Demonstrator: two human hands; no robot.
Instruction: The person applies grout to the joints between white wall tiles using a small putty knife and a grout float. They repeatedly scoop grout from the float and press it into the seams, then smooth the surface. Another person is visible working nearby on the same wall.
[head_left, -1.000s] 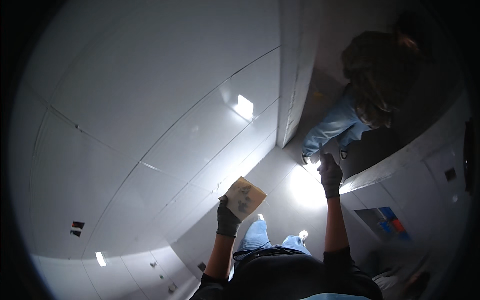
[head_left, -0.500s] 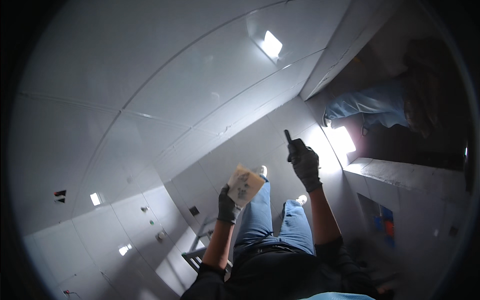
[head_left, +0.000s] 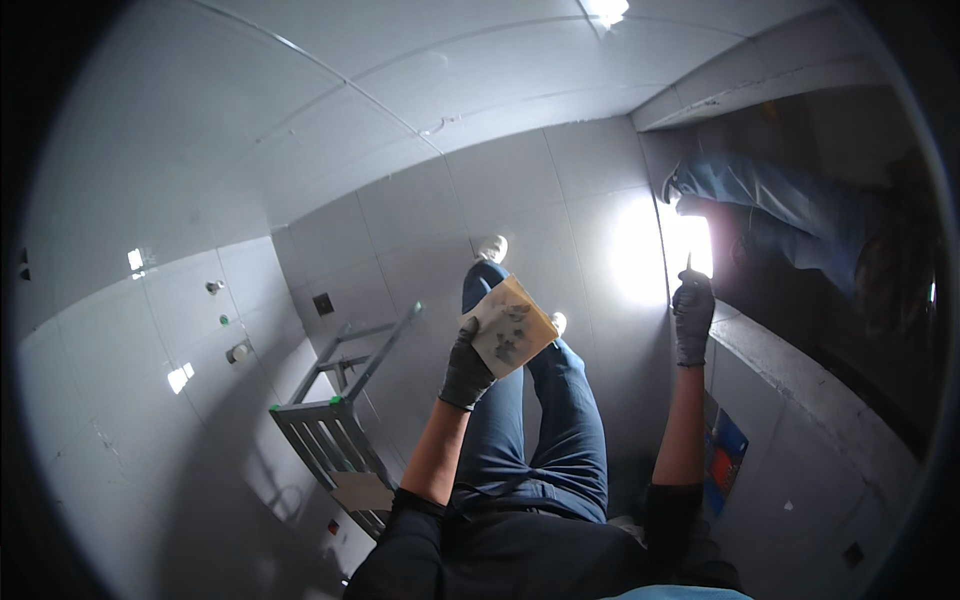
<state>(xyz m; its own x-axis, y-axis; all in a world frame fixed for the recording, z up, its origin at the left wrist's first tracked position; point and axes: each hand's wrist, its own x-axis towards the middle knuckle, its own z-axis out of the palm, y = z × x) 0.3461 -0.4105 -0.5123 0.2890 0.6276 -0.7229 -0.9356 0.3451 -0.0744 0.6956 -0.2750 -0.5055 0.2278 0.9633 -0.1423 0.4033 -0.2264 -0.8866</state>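
Observation:
My left hand (head_left: pixel 468 372), in a dark grey work glove, grips a flat, squarish pale-tan pad (head_left: pixel 512 328) with dark smudges on its face. The pad is held in front of my thighs, its material not clear. Off to the right, my gloved right hand (head_left: pixel 694 318) is closed on a thin dark tool (head_left: pixel 689 262). Its tip stands out against a bright lamp (head_left: pixel 697 238), and most of it is hidden in the glove.
A grey step stool (head_left: pixel 345 415) with green corners stands at left, a brown piece (head_left: pixel 362 492) on it. Pale tiled walls (head_left: pixel 130 400) rise beyond. Another person's blue-trousered legs (head_left: pixel 770 205) show past the ledge (head_left: pixel 810 375) at right. A blue-and-red item (head_left: pixel 726 455) lies below.
The view has swung, bringing more of the stool into sight. My right hand has moved right, toward the lamp. My left hand keeps hold of the pad, and my legs have shifted.

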